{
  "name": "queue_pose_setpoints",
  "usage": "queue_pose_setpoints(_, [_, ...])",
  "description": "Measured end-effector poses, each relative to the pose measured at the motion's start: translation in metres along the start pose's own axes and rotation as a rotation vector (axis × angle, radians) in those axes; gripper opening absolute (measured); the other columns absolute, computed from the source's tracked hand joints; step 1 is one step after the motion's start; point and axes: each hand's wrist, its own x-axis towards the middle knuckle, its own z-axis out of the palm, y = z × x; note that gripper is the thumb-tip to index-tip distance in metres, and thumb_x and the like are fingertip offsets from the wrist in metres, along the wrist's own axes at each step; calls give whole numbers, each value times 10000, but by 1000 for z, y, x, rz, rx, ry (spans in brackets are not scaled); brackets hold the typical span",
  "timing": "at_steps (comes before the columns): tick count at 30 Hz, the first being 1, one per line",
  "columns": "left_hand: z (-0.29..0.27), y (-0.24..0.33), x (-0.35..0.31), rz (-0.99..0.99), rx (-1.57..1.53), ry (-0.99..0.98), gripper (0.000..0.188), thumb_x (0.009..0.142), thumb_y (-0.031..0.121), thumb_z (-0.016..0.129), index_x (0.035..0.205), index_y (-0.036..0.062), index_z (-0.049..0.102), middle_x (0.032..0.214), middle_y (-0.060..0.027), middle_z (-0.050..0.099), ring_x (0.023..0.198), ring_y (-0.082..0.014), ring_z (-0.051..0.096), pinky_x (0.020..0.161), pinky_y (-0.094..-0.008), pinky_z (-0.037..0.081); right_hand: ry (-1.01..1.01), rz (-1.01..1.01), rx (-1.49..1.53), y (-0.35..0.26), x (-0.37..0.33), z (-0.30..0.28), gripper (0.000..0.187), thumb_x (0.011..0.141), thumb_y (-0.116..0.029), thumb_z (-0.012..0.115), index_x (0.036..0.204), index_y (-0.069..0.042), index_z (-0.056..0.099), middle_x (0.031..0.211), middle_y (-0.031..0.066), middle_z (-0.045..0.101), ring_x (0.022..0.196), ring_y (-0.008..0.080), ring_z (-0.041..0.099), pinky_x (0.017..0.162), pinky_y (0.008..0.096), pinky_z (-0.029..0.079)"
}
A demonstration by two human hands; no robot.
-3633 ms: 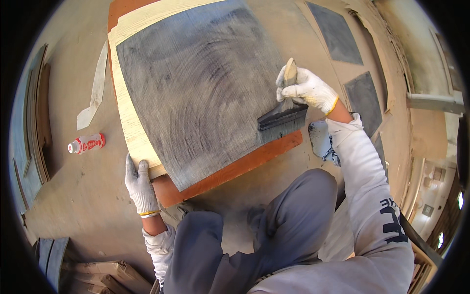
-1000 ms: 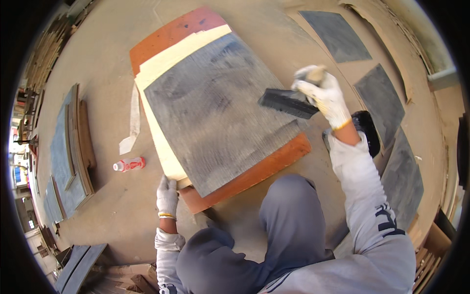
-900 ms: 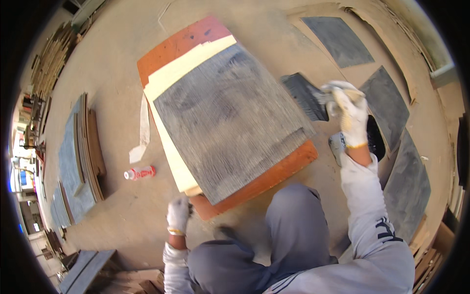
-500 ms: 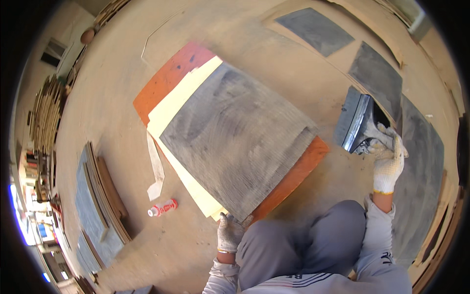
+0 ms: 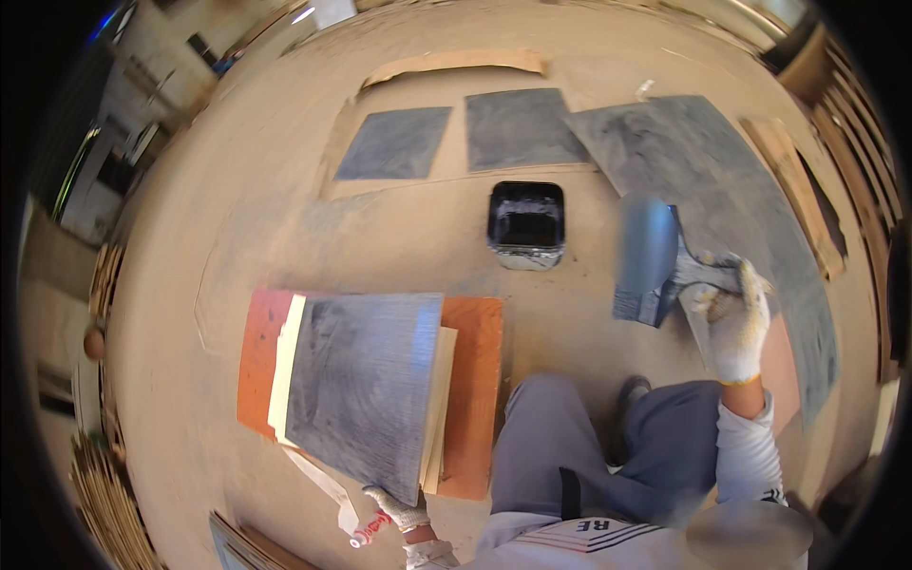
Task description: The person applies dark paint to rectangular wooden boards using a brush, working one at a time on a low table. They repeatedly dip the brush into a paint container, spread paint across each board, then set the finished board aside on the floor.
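My right hand (image 5: 737, 332), in a cream knitted glove, grips the stained handle of a wide flat brush (image 5: 698, 271). Motion blurs the brush's broad blue-grey head, held right of a black tub (image 5: 527, 256) with dark, glossy liquid inside. At the lower left, my gloved left hand (image 5: 404, 511) is at the near corner of a dark grey sheet (image 5: 366, 380), its fingers partly hidden and seemingly closed on that edge. Beneath this sheet lie pale yellow sheets (image 5: 439, 408) and an orange-red board (image 5: 475, 389). A red-and-white bottle (image 5: 372, 528) lies beside my left hand.
Dark sheets lie on the floor beyond the tub: one at left (image 5: 397, 142), one in the middle (image 5: 522, 128) and a long one (image 5: 703, 161) at right. A pale strip (image 5: 328, 484) lies by the stack. Boards (image 5: 256, 546) rest at the lower left.
The view has swung right, so the stack appears farther left and the tub shows clearly. My right hand has carried the brush away from the tub. My left hand stays by the sheet's corner.
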Motion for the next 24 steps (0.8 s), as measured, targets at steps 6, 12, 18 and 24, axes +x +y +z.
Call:
queue_pose_setpoints(6, [84, 34, -11, 38, 8, -205, 848, 1027, 603, 578, 1647, 87, 314, 1663, -95, 405, 1429, -344, 488, 1207, -460, 413, 87, -102, -109, 14, 14, -25, 245, 1072, -272, 593, 1116, -38, 650, 1025, 190, 753, 599, 219, 647, 504, 338, 518])
queue_pose_setpoints(12, [212, 82, -36, 321, 303, -439, 793, 1056, 559, 560, 1616, 43, 338, 1627, -123, 430, 1405, -336, 506, 1183, -468, 433, 213, -194, -132, 35, 19, -21, 245, 1083, -279, 608, 1121, -43, 658, 1053, 112, 768, 640, 146, 673, 526, 277, 532])
queue_pose_setpoints(18, [307, 48, 8, 258, 460, -928, 762, 1066, 540, 556, 1570, -8, 392, 1578, -161, 475, 1373, -341, 531, 1156, -484, 459, 291, -384, 98, -6, 9, -9, 227, 1068, -207, 656, 1226, -44, 665, 957, 39, 711, 762, 106, 677, 661, 264, 567])
queue_pose_setpoints(24, [390, -95, -33, -138, 426, -1339, 723, 1055, 504, 598, 1489, -63, 485, 1478, -186, 567, 1309, -348, 577, 1111, -512, 498, 549, -949, -98, -98, -35, -56, 214, 1080, -107, 594, 1270, -23, 644, 1224, 87, 688, 888, 128, 703, 826, 281, 577])
